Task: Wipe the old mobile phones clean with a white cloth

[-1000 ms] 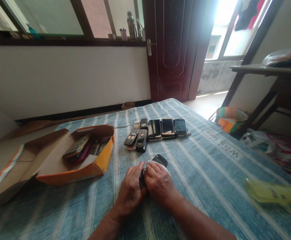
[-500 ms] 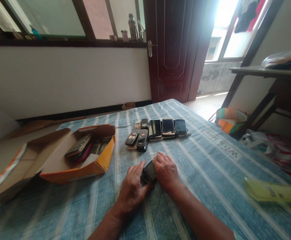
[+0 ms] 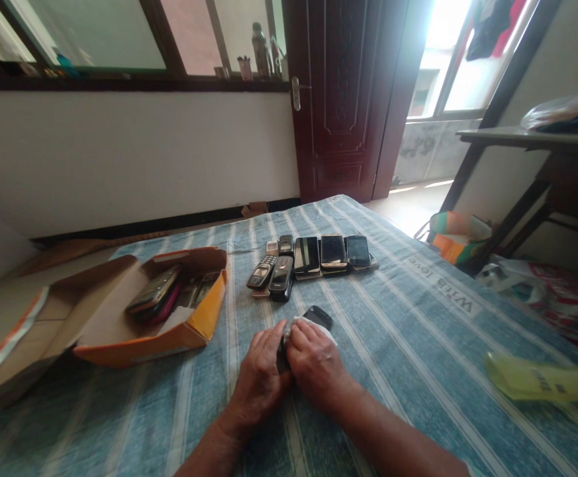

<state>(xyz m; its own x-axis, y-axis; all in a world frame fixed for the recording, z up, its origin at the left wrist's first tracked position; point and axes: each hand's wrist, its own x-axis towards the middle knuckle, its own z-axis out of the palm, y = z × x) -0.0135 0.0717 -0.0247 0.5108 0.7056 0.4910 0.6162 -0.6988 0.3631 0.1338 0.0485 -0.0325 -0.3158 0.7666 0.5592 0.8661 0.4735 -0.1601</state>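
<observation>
A dark mobile phone (image 3: 320,317) lies tilted between my two hands, its far end showing past the knuckles. My left hand (image 3: 261,368) grips the phone's near left side, thumb below and fingers along the edge. Pressed on top of the phone is a white cloth (image 3: 329,333), bunched under the closed fingers of my right hand (image 3: 314,354). Most of the phone is hidden by the hands and cloth. Just beyond them sit several phones in a group, among them a black keypad phone (image 3: 281,278) and a touchscreen phone (image 3: 334,252).
At the left stands an open orange box (image 3: 142,351) with more phones (image 3: 154,291) inside. A striped blue cloth (image 3: 398,351) covers the surface. A yellow packet (image 3: 541,381) lies at the right. Behind are a dark red door (image 3: 341,132) and a desk (image 3: 531,140).
My right hand with the white cloth has moved left and nearer across the phone, covering its screen. The phone's far end now shows beyond the hand. My left hand keeps its hold.
</observation>
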